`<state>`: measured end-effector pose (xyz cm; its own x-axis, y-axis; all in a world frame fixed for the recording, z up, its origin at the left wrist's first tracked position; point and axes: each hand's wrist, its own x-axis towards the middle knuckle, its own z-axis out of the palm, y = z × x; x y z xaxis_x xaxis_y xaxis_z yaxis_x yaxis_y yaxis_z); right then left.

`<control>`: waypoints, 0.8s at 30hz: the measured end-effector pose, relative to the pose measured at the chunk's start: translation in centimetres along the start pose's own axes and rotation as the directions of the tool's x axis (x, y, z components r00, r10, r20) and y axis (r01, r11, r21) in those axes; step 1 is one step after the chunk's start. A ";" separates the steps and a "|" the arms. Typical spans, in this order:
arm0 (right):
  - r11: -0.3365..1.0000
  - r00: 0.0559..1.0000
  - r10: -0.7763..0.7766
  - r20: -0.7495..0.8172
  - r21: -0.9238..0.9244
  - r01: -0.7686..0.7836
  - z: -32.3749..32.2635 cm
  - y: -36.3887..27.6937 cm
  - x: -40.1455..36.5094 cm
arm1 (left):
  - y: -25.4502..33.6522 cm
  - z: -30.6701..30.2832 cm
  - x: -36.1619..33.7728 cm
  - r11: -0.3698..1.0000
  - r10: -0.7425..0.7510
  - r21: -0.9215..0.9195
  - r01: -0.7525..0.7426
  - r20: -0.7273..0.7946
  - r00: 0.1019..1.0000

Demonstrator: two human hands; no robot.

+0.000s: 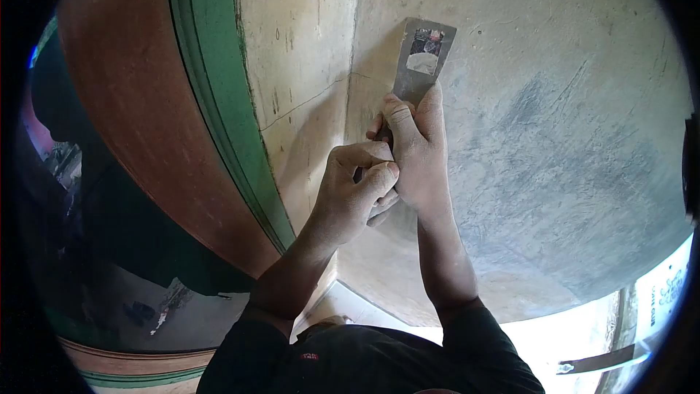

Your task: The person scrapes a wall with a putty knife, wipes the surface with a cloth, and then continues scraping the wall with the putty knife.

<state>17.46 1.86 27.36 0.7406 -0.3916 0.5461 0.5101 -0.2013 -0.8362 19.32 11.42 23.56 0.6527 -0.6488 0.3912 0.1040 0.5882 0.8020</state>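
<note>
A putty knife (410,87) with a wide grey blade points up against the wall, a worn label on its face. My right hand (419,149) is closed around its handle, thumb and forefinger up near the base of the blade. Just below and to the left, my left hand (357,182) is curled into a fist against the right hand, around the lower end of the handle. Most of the handle is hidden by the fingers. Pale dust coats both hands. Behind the blade, the wall (561,153) shows grey, scratched patches on cream.
A wall corner with a thin crack (306,106) lies left of the hands. Beyond it stands a green and brown door frame (211,95), with a dark opening further left. Bright light and a printed white banner (660,295) show at lower right.
</note>
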 end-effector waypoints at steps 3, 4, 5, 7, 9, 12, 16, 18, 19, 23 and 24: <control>0.985 0.995 -0.099 0.029 -0.136 0.102 -0.3 1.5 -2.3 | -1.1 -1.1 -2.2 0.998 -0.058 -0.034 0.059 0.030 0.998; 0.995 0.998 0.069 0.001 -0.074 -0.069 -0.2 1.4 -3.8 | -1.7 -1.4 -3.2 0.992 -0.112 -0.050 0.114 0.050 0.992; 0.993 0.996 0.094 -0.005 -0.070 -0.094 -0.1 1.9 -4.5 | -2.0 -1.5 -3.2 0.993 -0.103 -0.058 0.106 0.061 0.993; 0.997 0.998 0.070 -0.001 -0.039 -0.070 -0.2 1.8 -3.9 | -1.7 -1.2 -3.0 0.989 -0.111 -0.089 0.119 0.090 0.990; 0.957 0.993 -0.098 0.062 -0.266 0.111 -0.7 1.1 -1.5 | -0.8 -0.6 -1.7 0.992 -0.084 -0.089 0.085 0.016 0.996; 0.941 0.993 -0.076 0.092 -0.324 0.102 -0.2 -0.5 -0.7 | 0.5 -0.8 0.1 0.996 -0.024 -0.083 0.030 0.073 0.997; 0.981 0.998 0.065 0.020 -0.184 -0.060 0.1 0.9 -4.7 | -1.6 -1.5 -4.1 0.983 -0.104 -0.142 0.119 0.108 0.989; 0.978 0.981 0.196 0.013 -0.071 -0.194 0.2 0.7 -4.7 | -2.0 -1.3 -4.3 0.990 -0.072 -0.115 0.083 0.097 0.993; 0.977 0.979 0.203 0.010 -0.075 -0.201 0.1 0.0 -4.4 | -1.4 -1.0 -4.2 0.989 -0.077 -0.122 0.088 0.096 0.992; 0.990 0.990 0.140 0.029 0.006 -0.140 0.9 -0.9 -2.8 | 0.9 -1.1 -2.5 0.974 -0.154 -0.151 0.171 0.117 0.981; 0.989 0.991 0.133 0.024 -0.061 -0.131 0.7 -0.4 -2.8 | -0.2 -1.4 -2.5 0.990 -0.106 -0.082 0.115 0.102 0.989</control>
<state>15.52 3.68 26.25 0.8119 -0.3935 0.4312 0.3810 -0.2025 -0.9021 18.74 13.59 21.77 0.5584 -0.7532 0.3477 0.2396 0.5476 0.8017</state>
